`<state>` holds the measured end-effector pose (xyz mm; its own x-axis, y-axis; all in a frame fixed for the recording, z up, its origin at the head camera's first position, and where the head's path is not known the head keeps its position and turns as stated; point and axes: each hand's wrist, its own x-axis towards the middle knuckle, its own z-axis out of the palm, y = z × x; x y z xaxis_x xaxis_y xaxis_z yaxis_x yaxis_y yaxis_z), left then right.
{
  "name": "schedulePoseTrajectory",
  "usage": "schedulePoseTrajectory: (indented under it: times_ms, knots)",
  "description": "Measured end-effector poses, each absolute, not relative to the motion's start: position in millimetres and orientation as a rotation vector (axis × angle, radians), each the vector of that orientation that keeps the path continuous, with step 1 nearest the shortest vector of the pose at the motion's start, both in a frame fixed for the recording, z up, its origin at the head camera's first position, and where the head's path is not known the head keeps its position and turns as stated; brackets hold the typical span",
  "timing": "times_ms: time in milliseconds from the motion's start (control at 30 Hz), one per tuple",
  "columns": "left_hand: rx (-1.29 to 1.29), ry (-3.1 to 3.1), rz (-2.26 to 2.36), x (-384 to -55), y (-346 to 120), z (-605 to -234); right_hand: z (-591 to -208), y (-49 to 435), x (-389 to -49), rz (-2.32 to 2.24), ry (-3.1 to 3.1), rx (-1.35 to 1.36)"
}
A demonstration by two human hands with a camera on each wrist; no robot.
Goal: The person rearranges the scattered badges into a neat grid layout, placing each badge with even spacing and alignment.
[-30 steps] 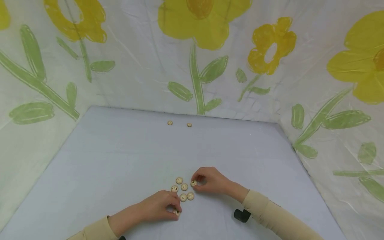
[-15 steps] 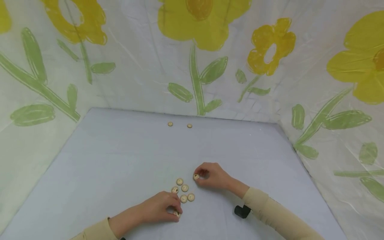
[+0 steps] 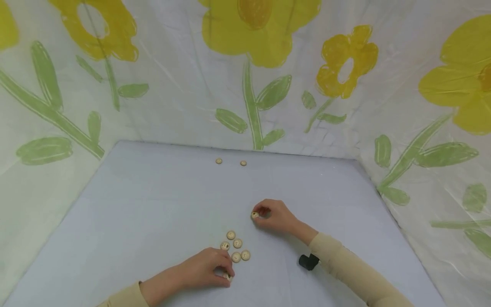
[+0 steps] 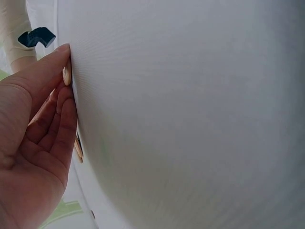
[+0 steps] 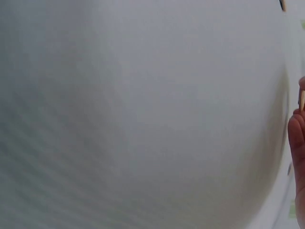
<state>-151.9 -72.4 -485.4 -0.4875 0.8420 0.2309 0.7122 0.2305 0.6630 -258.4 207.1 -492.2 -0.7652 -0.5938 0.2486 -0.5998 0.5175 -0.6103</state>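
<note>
Small round pale wooden discs with dark printed marks lie on the table. My left hand pinches one wooden disc between thumb and fingers, low at the tabletop. In the left wrist view this disc stands on edge by the fingertips. My right hand pinches another disc, farther forward and to the right of the group; its edge just shows in the right wrist view. Between the hands several loose discs lie flat in a cluster, the nearest disc just beyond the left fingers.
Two more discs, a left one and a right one, lie near the far edge of the pale table. White sheets with painted yellow flowers rise around its back and sides. A black device sits at the right wrist.
My right hand has moved forward and slightly right with its disc, away from the cluster. My left hand has stayed nearly in place, still pinching its disc. The view has shifted slightly.
</note>
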Motion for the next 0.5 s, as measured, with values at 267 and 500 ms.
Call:
schedulePoseTrajectory:
  times_ms: [267, 500]
  knots:
    - [1.453, 2.304, 1.101, -151.6, -72.8, -484.4, -489.9, 208.1, -272.1, 1.105, -2.766, 0.97]
    - [1.455, 2.296, 1.12, -151.7, -72.1, -485.3, -490.4, 210.9, -287.1, 1.072, -2.789, 0.899]
